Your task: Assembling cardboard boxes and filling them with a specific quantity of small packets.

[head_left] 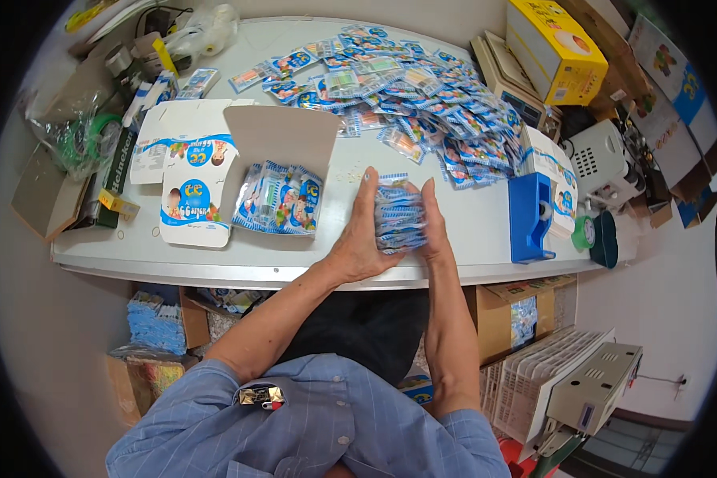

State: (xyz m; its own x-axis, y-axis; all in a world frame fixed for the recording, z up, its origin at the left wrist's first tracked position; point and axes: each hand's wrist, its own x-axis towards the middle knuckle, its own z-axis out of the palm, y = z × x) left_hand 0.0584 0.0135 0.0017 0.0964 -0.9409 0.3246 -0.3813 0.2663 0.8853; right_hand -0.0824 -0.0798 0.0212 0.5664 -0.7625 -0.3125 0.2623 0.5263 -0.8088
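Between my two hands, above the front edge of the white table, is a stack of small blue-and-white packets (400,213). My left hand (357,235) presses the stack from its left side, thumb pointing up. On the other side my right hand (434,223) closes against it. Left of my hands stands a white box (275,227) with its lid raised, holding several of the same packets (283,195). A large heap of packets (422,88) spreads over the far middle and right of the table.
Flattened printed cartons (195,203) lie left of the open box. To the right stand a blue tape dispenser (527,219), a scale (510,80) and a yellow box (554,52). Green tape (103,135) sits at the far left. Under the table are cardboard boxes (502,315) with packets.
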